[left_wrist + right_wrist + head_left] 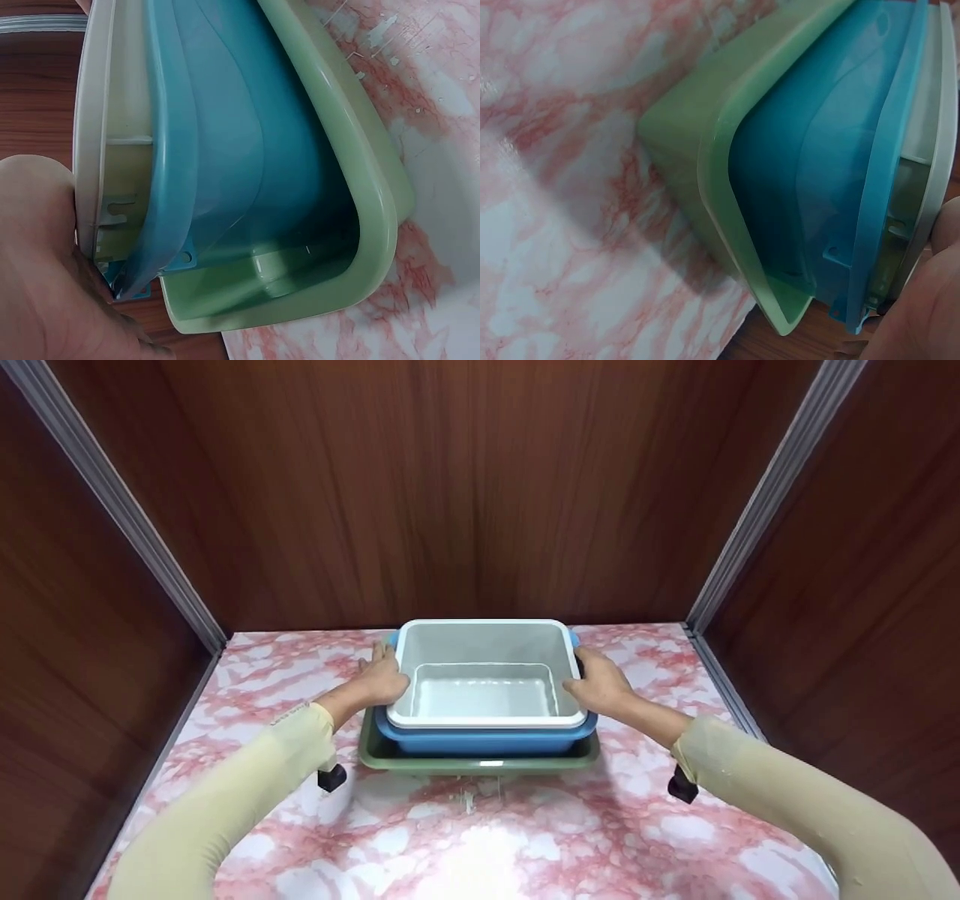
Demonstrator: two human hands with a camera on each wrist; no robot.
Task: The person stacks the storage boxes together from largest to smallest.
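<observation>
A white plastic bin (486, 721) sits nested in a blue bin (484, 745), which stands inside a larger green bin (435, 766). My left hand (382, 679) grips the white bin's left side, thumb over the rim. On the opposite side my right hand (601, 682) holds the same rim, its thumb on the inner wall. In the wrist views, the fingers of the left hand (45, 277) and right hand (922, 307) reach down beside the blue rim. Whether they also hold the blue bin is hidden. The white bin's inside holds nothing visible.
The bins stand on a table (300, 840) with a pink-and-white marbled top, near its back edge. Brown wood-look panels (480, 495) rise behind and at both sides, with grey metal strips (731, 562) at the corners. A black block (331, 778) hangs below each sleeve cuff.
</observation>
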